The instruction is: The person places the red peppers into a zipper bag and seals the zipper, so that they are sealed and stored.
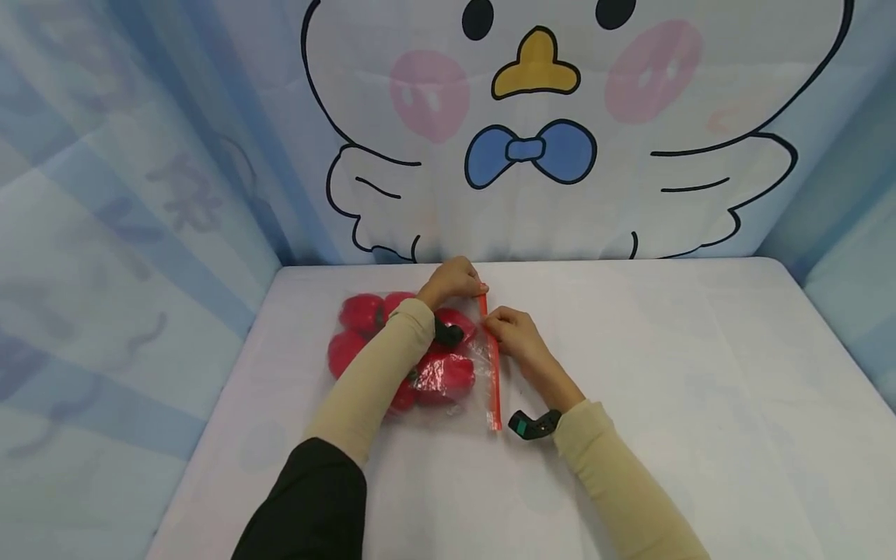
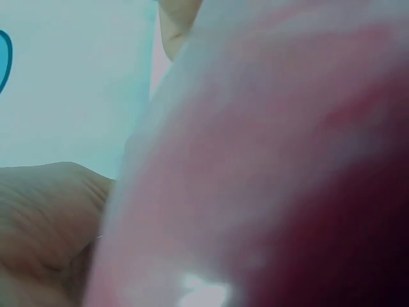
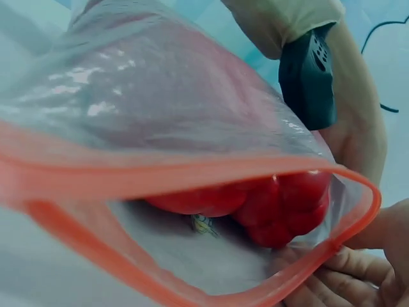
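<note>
A clear plastic zip bag (image 1: 480, 359) lies on the table with several red bell peppers (image 1: 446, 376) inside. An orange-red zip strip (image 1: 494, 389) runs along its right edge. At the strip's far end, my left hand (image 1: 452, 281) pinches the bag's corner, its forearm crossing over the peppers. My right hand (image 1: 516, 333) holds the strip a little nearer, with curled fingers. From the right wrist, the bag's mouth gapes between the two sides of the orange rim (image 3: 128, 179), and red peppers (image 3: 281, 211) show within. Blurred plastic over red fills most of the left wrist view.
The white table (image 1: 665, 373) extends to the right and toward the front. Behind it hangs a curtain (image 1: 532, 210) with a cartoon figure, and a blue patterned curtain (image 1: 105, 272) stands at the left. Black cameras (image 1: 533, 425) are strapped to the wrists.
</note>
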`<state>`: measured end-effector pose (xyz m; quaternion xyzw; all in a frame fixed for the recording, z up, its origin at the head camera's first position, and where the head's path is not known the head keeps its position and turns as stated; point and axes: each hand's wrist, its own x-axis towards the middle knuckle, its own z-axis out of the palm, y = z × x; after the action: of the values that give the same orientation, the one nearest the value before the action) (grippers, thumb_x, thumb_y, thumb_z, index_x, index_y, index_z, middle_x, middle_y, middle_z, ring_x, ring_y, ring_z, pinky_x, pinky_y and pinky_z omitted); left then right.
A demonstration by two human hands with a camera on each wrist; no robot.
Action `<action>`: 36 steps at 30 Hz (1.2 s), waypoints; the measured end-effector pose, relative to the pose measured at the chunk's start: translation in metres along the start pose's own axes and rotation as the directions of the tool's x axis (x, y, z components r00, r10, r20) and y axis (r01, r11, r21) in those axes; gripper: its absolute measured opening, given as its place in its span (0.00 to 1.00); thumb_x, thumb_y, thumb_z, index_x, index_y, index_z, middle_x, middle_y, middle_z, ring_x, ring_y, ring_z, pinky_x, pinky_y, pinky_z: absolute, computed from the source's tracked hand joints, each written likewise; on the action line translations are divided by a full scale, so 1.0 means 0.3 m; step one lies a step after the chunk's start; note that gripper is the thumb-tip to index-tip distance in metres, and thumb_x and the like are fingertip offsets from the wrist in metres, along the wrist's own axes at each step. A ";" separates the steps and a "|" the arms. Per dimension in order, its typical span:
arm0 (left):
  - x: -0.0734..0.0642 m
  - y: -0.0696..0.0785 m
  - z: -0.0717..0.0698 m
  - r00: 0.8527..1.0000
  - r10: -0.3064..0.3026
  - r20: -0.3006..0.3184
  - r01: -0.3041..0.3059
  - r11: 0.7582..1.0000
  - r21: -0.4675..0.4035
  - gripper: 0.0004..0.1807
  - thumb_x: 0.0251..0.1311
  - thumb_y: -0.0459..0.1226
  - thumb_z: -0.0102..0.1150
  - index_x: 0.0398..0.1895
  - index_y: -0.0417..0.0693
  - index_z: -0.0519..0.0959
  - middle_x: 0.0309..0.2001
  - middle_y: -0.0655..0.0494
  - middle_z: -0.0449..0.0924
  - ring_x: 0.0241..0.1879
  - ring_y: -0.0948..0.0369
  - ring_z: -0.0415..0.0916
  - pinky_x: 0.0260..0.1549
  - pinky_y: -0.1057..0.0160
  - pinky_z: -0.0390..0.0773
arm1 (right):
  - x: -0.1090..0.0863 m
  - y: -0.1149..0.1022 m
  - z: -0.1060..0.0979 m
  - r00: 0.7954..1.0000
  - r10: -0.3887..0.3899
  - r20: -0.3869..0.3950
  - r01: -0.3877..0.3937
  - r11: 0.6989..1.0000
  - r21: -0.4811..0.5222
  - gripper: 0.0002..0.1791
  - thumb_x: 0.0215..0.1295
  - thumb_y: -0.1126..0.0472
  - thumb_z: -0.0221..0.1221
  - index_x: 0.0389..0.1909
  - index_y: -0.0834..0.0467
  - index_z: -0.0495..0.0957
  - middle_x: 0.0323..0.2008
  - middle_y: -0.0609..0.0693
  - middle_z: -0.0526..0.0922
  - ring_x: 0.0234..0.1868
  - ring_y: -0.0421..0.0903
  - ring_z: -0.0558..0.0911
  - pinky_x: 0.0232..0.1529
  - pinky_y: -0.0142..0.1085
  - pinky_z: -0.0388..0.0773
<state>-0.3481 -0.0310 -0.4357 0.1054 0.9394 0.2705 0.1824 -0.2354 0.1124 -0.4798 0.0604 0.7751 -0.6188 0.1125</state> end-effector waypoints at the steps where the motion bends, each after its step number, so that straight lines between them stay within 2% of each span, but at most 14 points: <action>1: 0.000 0.001 0.001 1.000 0.008 0.001 -0.008 1.000 0.006 0.17 0.67 0.45 0.66 0.27 0.39 0.86 0.15 0.61 0.66 0.24 0.63 0.61 0.23 0.69 0.59 | -0.007 0.002 -0.001 1.000 -0.002 -0.004 0.002 1.000 -0.002 0.12 0.75 0.59 0.54 0.45 0.63 0.81 0.40 0.49 0.78 0.40 0.42 0.75 0.37 0.29 0.77; 8: 0.001 -0.020 0.010 0.997 0.005 -0.072 -0.004 1.000 0.018 0.17 0.67 0.46 0.66 0.31 0.40 0.89 0.21 0.61 0.69 0.26 0.63 0.61 0.24 0.68 0.61 | -0.067 0.022 0.001 0.998 0.015 0.054 -0.017 0.999 0.042 0.12 0.77 0.59 0.54 0.45 0.64 0.79 0.37 0.50 0.78 0.36 0.42 0.78 0.36 0.29 0.82; 12: 0.005 -0.023 0.009 0.996 0.029 -0.082 -0.028 0.999 0.016 0.18 0.68 0.45 0.65 0.33 0.38 0.90 0.22 0.60 0.70 0.26 0.63 0.60 0.24 0.68 0.60 | -0.105 0.025 -0.002 0.997 0.031 0.072 -0.034 0.999 0.042 0.13 0.78 0.58 0.54 0.46 0.64 0.79 0.37 0.51 0.78 0.37 0.43 0.78 0.35 0.29 0.82; 18: -0.018 -0.018 -0.009 0.993 0.043 -0.114 -0.042 0.999 0.010 0.17 0.68 0.45 0.65 0.38 0.39 0.91 0.36 0.52 0.83 0.31 0.62 0.64 0.29 0.67 0.64 | -0.158 0.031 -0.004 0.994 0.048 0.094 -0.054 0.997 0.060 0.12 0.78 0.58 0.54 0.44 0.63 0.79 0.32 0.47 0.74 0.35 0.41 0.76 0.34 0.29 0.79; 29: 0.005 -0.035 0.011 0.993 0.046 -0.104 -0.046 0.999 -0.002 0.16 0.67 0.45 0.66 0.38 0.39 0.91 0.41 0.47 0.88 0.30 0.63 0.65 0.28 0.68 0.64 | -0.260 0.066 0.000 0.993 0.087 0.084 -0.095 0.991 0.092 0.11 0.77 0.58 0.56 0.43 0.62 0.81 0.31 0.47 0.76 0.36 0.42 0.76 0.34 0.31 0.78; 36: 0.005 -0.026 0.013 0.993 0.064 -0.096 -0.066 0.998 -0.017 0.16 0.67 0.44 0.66 0.40 0.38 0.91 0.42 0.45 0.89 0.31 0.63 0.65 0.29 0.68 0.64 | -0.287 0.074 -0.004 0.994 0.085 0.072 -0.094 0.987 0.130 0.12 0.77 0.59 0.57 0.44 0.64 0.81 0.32 0.46 0.78 0.36 0.41 0.77 0.34 0.32 0.80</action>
<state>-0.3487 -0.0352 -0.4436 0.1211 0.9403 0.2904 0.1298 -0.1472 0.1226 -0.4793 0.0821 0.7244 -0.6652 0.1616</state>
